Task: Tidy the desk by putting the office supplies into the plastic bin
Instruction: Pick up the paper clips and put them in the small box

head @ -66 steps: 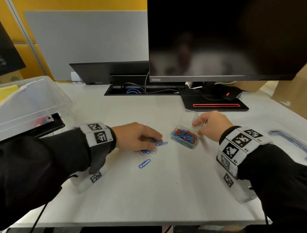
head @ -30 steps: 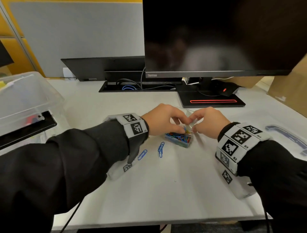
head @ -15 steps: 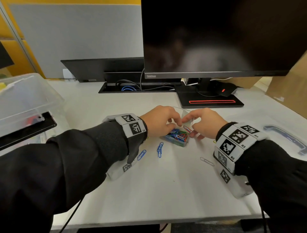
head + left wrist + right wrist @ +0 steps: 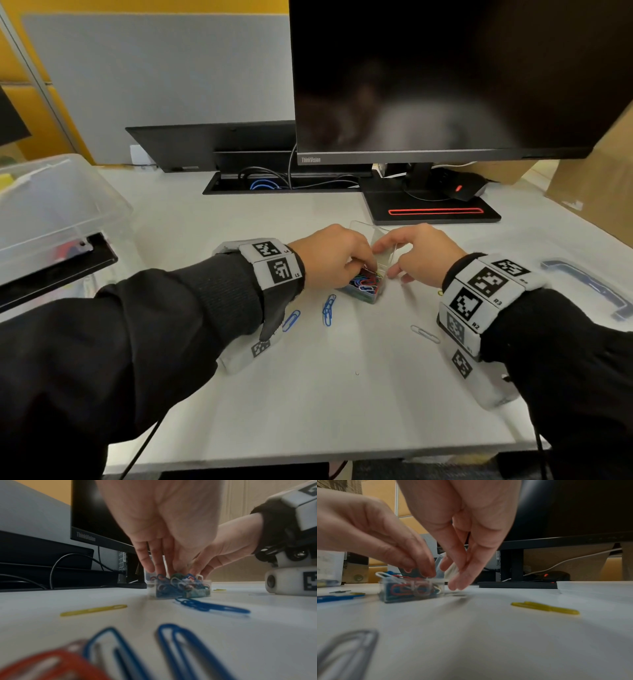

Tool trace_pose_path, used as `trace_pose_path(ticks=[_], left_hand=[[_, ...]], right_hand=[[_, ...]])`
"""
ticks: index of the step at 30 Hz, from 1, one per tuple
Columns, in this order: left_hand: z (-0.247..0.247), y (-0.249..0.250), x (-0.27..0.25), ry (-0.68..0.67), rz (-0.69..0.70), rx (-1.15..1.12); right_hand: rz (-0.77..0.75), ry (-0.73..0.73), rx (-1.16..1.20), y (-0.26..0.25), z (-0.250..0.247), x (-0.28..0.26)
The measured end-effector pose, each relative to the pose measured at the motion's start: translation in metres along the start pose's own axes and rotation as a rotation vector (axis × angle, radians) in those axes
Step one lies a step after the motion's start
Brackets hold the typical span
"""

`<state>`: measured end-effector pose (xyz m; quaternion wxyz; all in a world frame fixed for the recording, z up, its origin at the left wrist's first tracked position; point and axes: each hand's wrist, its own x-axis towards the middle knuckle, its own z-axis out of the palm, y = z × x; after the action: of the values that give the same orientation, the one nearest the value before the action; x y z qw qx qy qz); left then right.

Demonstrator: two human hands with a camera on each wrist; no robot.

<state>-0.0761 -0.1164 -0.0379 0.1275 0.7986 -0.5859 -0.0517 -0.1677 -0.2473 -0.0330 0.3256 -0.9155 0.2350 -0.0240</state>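
Observation:
A small clear box (image 4: pixel 364 287) heaped with coloured paper clips sits mid-desk, its hinged lid (image 4: pixel 376 236) standing up. My left hand (image 4: pixel 368 269) reaches into it, curled fingertips bunched on the clips (image 4: pixel 423 572). My right hand (image 4: pixel 383 246) pinches the lid's edge, its other fingers (image 4: pixel 458 582) hanging down to the desk. Loose clips lie around: blue ones (image 4: pixel 291 320) (image 4: pixel 329 310), a grey one (image 4: pixel 424 334) and a yellow one (image 4: pixel 546 607). The clear plastic bin (image 4: pixel 68 212) stands at the far left.
A monitor (image 4: pixel 445 85) on a black base (image 4: pixel 431 212) stands just behind the hands, beside a cable slot (image 4: pixel 284 185). A clear lid with a blue handle (image 4: pixel 589 287) lies at the right, and a cardboard box (image 4: pixel 599 192) stands behind it.
My left hand gathered clips off the desk and brought them to the small box, where it stays. A grey clip has landed by my right wrist. The right hand keeps hold of the lid.

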Motion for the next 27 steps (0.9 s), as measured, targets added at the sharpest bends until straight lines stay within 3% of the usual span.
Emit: trace_pose_path(ticks=[4,8,11,14,18,27], left_hand=[[0.0,0.001,0.001,0.077,0.008,-0.038],[0.002,0.005,-0.002,0.152,0.07,-0.085],[0.008,0.021,-0.009,0.101,0.23,-0.121],[0.014,0.039,-0.009,-0.066,0.29,-0.116],[0.02,0.049,-0.004,-0.243,0.271,-0.016],[0.024,0.039,-0.016,-0.327,0.053,-0.051]], right_hand=[[-0.012,0.141,-0.004,0.004,-0.008,-0.004],[0.228,0.276,-0.09,0.023,-0.022,-0.01],[0.366,0.153,-0.202,0.039,-0.027,-0.016],[0.434,0.063,-0.208,0.047,-0.029,-0.019],[0.447,0.062,-0.207,0.047,-0.029,-0.018],[0.404,-0.059,-0.192,0.042,-0.024,-0.021]])
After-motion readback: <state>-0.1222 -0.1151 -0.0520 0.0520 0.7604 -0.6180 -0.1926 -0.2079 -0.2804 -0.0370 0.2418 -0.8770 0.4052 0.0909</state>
